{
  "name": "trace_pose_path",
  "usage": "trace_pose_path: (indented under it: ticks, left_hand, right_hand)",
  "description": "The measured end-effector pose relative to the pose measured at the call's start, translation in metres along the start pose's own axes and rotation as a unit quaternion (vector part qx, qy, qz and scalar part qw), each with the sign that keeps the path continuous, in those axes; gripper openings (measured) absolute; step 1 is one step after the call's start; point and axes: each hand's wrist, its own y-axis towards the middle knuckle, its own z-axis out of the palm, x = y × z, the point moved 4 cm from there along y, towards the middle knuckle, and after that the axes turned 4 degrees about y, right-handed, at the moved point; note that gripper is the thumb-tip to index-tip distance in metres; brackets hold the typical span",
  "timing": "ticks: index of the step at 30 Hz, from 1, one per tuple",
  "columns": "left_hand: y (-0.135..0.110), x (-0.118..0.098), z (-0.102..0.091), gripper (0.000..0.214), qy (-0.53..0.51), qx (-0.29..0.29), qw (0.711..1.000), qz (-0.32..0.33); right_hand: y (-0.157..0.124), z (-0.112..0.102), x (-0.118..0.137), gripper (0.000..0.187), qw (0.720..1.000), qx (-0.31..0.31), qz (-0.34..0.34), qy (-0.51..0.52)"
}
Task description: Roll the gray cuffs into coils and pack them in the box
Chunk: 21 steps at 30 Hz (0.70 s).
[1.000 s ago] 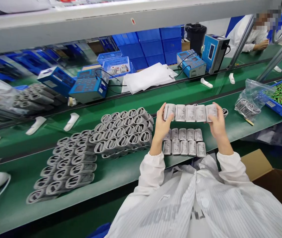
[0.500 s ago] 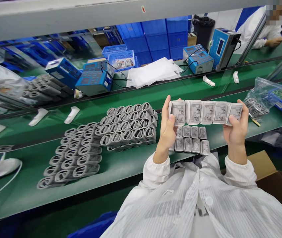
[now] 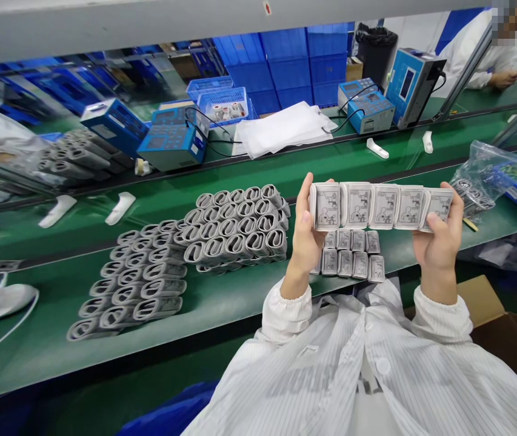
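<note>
- We are holding a row of five rolled cuffs point(image 3: 379, 207) higher and closer to us than a second ago. Then it was sitting low, just over the bench.
- The printed faces are now turning toward us, with the figure drawings legible as shapes. Over the last half second the row is barely moving.
- Judgement: the row is fully off the green bench point(image 3: 222, 297) and carried only by end pressure, so the five are staying in line as one block.
- Our left hand point(image 3: 306, 227) is clamping the left end, fingers curling over the top and wrist upright.
- Our right hand point(image 3: 437, 233) is clamping the right end, its thumb lying across the last cuff's face.
- Directly below, two laid rows of cuffs point(image 3: 351, 257) are resting on the near bench edge.
- Stacked cuffs point(image 3: 235, 227) are lying to the left.
</note>
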Motion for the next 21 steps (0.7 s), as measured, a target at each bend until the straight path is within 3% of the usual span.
trace_pose_path:
  ticks: [7,11,21]
  left_hand:
    - [0.003,0.005,-0.006,0.086,0.083,0.028,0.995,0.043]
    - [0.002,0.007,-0.008,0.098,0.143,0.014,0.987,0.077]
    - [0.003,0.007,-0.011,0.101,0.187,0.001,0.978,0.093]
  right_hand:
    - [-0.004,-0.001,0.004,0.059,1.000,0.015,-0.020,-0.015]
    - [-0.006,0.002,0.011,0.058,0.999,0.019,-0.034,-0.012]
    - [-0.009,0.000,0.015,0.061,0.997,0.040,-0.056,-0.038]
